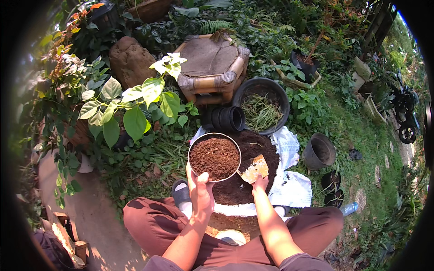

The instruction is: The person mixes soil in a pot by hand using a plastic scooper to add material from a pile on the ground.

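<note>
My left hand [202, 193] grips the near side of a round pot with a pale rim [190, 145]. Coarse reddish-brown fibrous material [214, 156] fills it almost to the rim. In my right hand [260, 184] is a flat, worn yellowish scraper-like piece [257, 168] with whitish patches, its far edge close to the pot's right side. Below both hands, a mound of dark soil [234, 193] lies spread on a white woven plastic sack [293, 189]. The pot hides part of the soil.
Nested black plastic pots [229, 118] lie sideways beyond the soil, beside a black basin [287, 98] holding cut grass [261, 111]. Behind stands a bamboo stool [210, 57]. An empty grey pot [318, 150] and a plastic bottle [349, 209] are at right. Leafy branches [135, 118] overhang the left.
</note>
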`<state>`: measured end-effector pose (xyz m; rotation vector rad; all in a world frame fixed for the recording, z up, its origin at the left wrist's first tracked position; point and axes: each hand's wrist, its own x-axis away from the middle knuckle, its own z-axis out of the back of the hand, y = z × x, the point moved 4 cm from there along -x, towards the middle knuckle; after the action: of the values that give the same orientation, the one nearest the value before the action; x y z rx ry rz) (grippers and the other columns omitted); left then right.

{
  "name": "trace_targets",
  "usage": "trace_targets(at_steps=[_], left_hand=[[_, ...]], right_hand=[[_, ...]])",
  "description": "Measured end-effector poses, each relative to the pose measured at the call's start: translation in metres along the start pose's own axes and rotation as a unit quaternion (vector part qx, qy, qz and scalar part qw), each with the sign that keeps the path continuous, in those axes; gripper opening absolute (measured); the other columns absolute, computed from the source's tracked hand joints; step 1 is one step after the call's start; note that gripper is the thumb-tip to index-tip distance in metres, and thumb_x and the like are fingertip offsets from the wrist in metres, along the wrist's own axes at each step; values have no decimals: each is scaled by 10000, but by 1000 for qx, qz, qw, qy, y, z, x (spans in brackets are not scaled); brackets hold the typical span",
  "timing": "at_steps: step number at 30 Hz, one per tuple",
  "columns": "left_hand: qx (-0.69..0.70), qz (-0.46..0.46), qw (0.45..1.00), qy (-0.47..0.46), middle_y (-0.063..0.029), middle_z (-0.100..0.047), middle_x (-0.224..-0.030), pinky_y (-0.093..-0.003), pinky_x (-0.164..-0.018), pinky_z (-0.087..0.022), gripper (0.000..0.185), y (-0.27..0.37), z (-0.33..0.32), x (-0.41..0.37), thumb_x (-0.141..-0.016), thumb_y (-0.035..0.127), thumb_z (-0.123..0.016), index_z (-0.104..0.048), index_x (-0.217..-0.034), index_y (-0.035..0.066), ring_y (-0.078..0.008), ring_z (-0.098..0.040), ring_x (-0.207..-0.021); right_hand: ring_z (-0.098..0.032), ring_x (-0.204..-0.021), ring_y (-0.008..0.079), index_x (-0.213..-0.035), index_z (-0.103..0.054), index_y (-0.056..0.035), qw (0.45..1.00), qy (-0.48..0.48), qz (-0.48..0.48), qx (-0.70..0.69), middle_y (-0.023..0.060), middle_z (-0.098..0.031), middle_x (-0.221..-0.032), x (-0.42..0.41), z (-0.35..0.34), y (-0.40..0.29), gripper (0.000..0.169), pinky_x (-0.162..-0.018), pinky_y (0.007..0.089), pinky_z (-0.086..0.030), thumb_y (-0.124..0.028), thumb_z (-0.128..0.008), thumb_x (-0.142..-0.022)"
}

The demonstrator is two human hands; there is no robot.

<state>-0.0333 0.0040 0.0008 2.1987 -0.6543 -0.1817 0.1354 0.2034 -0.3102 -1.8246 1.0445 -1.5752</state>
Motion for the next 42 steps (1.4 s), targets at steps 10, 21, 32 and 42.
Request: trace_targets(at_steps=[10,21,32,42], left_hand=[[-24,17,1000,-10,-83,-502,-1401,-490,-1052,-430,695,-4,-3,-1,-894,279,-622,-317,-1501,133,-246,-517,-1257],[-9,10,1000,-9,-97,-500,-1368,-407,-976,-502,764,-5,0,0,-902,346,-690,-308,-1517,104,-228,-547,-1201],[-14,3,1000,-3,-84,-522,-1351,-454,-994,-468,669,1,1,4,-899,287,-626,-339,-1481,121,-235,-542,-1201],[-15,-2,1000,-10,-65,-516,-1342,-354,-920,-499,736,9,1,8,-910,303,-655,-305,-1530,117,-188,-549,-1154]], right_hand=[[-614,-1172,326,-1403,-403,-104,982,-124,-135,53,123,-560,-1336,20,-30,18,352,-936,572,-527,-74,-426,-1052],[-561,-1224,299,-1459,-388,-165,976,-145,-126,-102,102,-521,-1386,19,2,8,413,-962,524,-509,-101,-415,-1052],[-572,-1230,284,-1448,-406,-121,972,-177,-93,-127,98,-539,-1381,34,-5,-14,395,-996,495,-508,-111,-422,-1053],[-562,-1256,281,-1449,-404,-93,971,-207,-44,-109,105,-548,-1387,47,-16,-35,396,-1032,487,-485,-119,-428,-1055]])
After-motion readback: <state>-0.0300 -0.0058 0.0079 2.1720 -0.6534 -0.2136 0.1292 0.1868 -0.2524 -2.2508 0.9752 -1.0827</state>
